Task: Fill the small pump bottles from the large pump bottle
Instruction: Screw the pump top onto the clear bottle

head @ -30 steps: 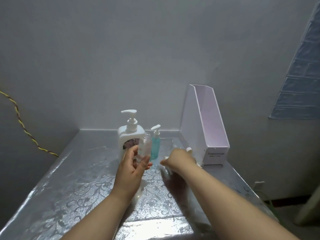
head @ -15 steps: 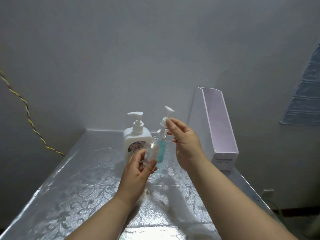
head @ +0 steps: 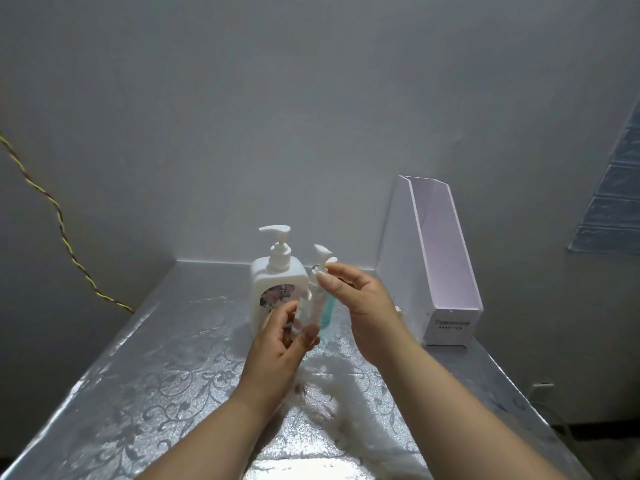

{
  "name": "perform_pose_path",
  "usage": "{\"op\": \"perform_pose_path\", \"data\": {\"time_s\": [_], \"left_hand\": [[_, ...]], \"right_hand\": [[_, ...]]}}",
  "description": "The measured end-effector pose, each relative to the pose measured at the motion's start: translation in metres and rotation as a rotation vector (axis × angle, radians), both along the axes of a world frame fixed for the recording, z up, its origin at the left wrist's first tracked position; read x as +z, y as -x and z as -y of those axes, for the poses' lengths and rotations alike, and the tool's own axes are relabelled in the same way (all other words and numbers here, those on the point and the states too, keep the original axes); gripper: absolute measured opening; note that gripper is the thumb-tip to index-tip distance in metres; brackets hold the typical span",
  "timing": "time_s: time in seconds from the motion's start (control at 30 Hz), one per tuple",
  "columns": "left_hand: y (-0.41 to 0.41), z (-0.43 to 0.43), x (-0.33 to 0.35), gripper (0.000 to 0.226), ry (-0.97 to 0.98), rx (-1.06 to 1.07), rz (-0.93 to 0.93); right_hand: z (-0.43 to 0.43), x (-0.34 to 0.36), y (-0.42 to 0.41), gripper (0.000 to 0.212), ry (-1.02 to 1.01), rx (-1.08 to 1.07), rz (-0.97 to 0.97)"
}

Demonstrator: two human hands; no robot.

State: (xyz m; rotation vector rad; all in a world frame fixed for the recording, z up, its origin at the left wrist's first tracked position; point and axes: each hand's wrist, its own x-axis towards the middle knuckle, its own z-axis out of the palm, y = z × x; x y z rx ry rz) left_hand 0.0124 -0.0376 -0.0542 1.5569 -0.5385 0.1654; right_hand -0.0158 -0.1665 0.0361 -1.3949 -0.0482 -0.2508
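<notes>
Box label (head: 452,323) seemingly illegible — left hand (head: 277,346): bottle (head: 312,308); right hand (head: 369,308): pump (head: 322,255).

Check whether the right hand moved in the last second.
Yes. Right hand rose off the tabletop near the file holder, up and left toward the large pump bottle, pinching the pump head.

Silver floral table (head: 156,375), large white pump bottle (head: 273,296), teal small bottle (head: 327,311) apparently beside it, white file holder (head: 446,271)

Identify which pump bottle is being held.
The small clear bottle, gripped by the left hand, its white pump pinched by the right hand; the large white bottle and small teal-filled bottle stand untouched behind.
</notes>
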Motion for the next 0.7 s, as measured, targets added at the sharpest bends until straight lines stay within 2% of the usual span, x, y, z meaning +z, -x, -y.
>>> {"op": "perform_pose_path", "data": {"time_s": [0.13,0.33,0.47,0.6,0.7], "left_hand": [[-0.001,0.000,-0.002,0.055,-0.010,0.008,0.017],[-0.005,0.001,-0.006,0.059,-0.004,0.008,-0.006],[-0.006,0.001,-0.008,0.057,-0.034,0.017,0.009],[-0.004,0.001,-0.006,0.056,-0.023,0.010,-0.005],[-0.006,0.001,-0.008,0.055,-0.036,0.007,0.000]], "right_hand": [[0.001,0.000,-0.002,0.020,0.054,0.040,0.028],[-0.006,-0.004,-0.002,0.023,0.107,-0.076,0.076],[-0.010,-0.007,-0.004,0.032,0.064,-0.074,0.039],[-0.008,-0.007,0.001,0.030,-0.067,0.101,0.051],[-0.010,-0.008,-0.002,0.021,-0.055,0.017,0.064]]}}
